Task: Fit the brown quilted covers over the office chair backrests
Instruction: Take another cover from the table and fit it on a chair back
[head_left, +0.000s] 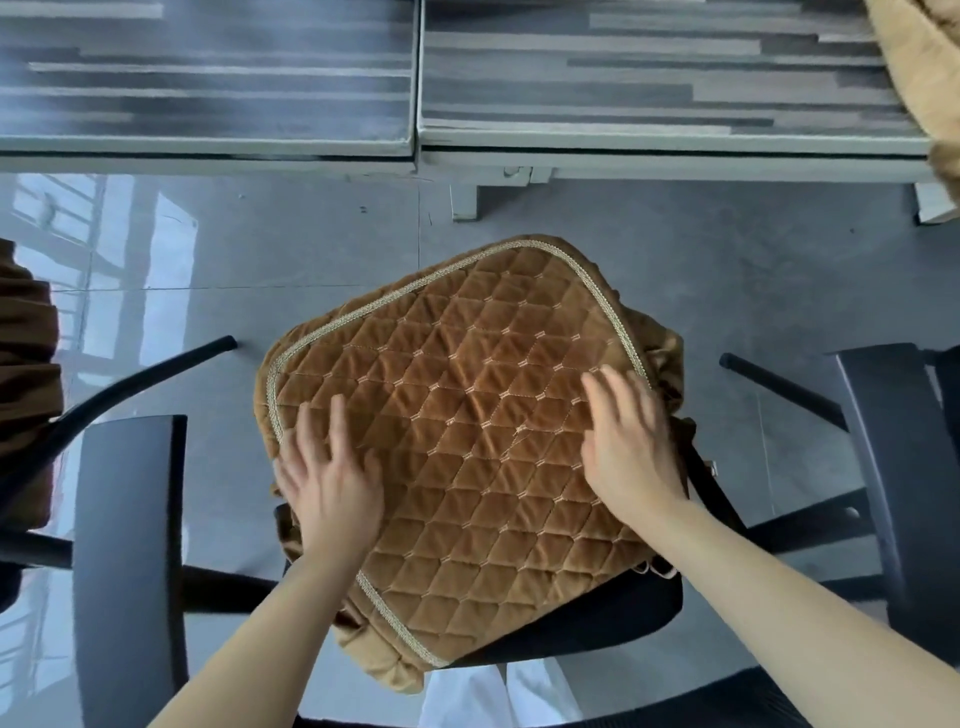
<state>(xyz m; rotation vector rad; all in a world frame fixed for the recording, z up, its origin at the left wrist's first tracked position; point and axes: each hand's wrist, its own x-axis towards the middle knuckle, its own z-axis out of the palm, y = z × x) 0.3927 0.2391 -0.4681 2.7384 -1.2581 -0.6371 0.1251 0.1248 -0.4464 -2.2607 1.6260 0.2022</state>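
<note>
Two grey streaked desks (208, 78) run along the 12 o'clock edge, butted together, with a white leg (464, 202) standing on the glossy grey floor (311, 249). A tan quilted fabric (919, 62) hangs over the desk at 1 o'clock. At 9 o'clock sits a dark brown cloth mass (26, 374), partly out of view. A black armrest (130, 561) stands at 8 o'clock and a second black armrest (893, 467) at 3 o'clock, flanking the centre; thin black chair-base legs (156, 369) reach out over the floor beside them.

The brown quilted cover (457, 441) fills the centre, its diamond-stitched face up and edged with pale braid, lying over a black chair part (613, 618) that shows at its 5 o'clock edge. Loose brown fabric bunches at its 7 o'clock corner.

Both bare forearms enter from 6 o'clock. The left hand (332, 478) lies palm down on the cover's 8 o'clock side, fingers (337, 421) spread wide and flat, gripping nothing. The right hand (628, 447) presses palm down near the 3 o'clock edge, fingers likewise splayed flat on the quilting, slightly blurred.
</note>
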